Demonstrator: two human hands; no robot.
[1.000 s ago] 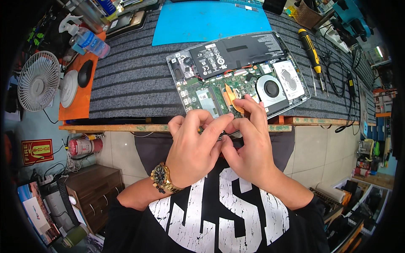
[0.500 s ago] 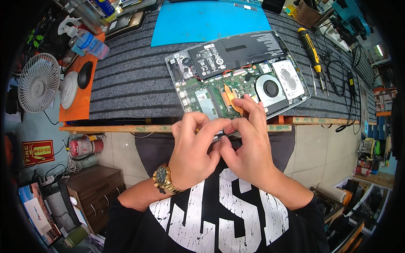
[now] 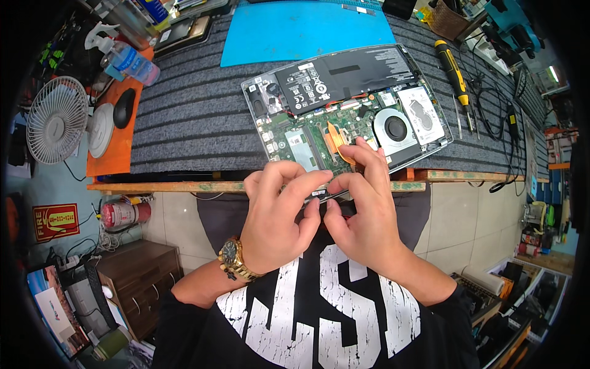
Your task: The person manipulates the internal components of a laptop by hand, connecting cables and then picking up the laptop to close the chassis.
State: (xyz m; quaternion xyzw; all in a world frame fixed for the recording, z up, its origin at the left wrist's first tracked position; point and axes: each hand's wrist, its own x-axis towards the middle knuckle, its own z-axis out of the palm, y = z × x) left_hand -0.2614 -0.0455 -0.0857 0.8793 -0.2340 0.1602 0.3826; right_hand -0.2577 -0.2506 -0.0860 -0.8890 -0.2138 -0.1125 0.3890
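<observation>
An opened laptop base (image 3: 295, 130) lies tilted on the grey striped bench mat, its near edge at the bench's front. My left hand (image 3: 276, 212) is at that edge with thumb and forefinger apart; between them shows a small dark part with a white label (image 3: 318, 193). Close by on the right, my right hand (image 3: 365, 209) has its thumb and forefinger apart too, its other fingers over the board beside the copper heat pipe (image 3: 337, 138). The fan (image 3: 393, 128), drive (image 3: 421, 117) and black battery (image 3: 344, 77) are exposed. My fingers partly hide the near edge.
A blue work mat (image 3: 307, 34) lies behind the laptop. To the right are a yellow-black screwdriver (image 3: 452, 71), thinner drivers (image 3: 469, 117) and black cables (image 3: 513, 129). A spray bottle (image 3: 132, 61), white fan (image 3: 57, 120) and black mouse (image 3: 124, 109) are on the left.
My hands have drawn slightly apart, and the thumb and forefinger tips that were close together at the laptop's near edge now show gaps. The laptop has barely moved.
</observation>
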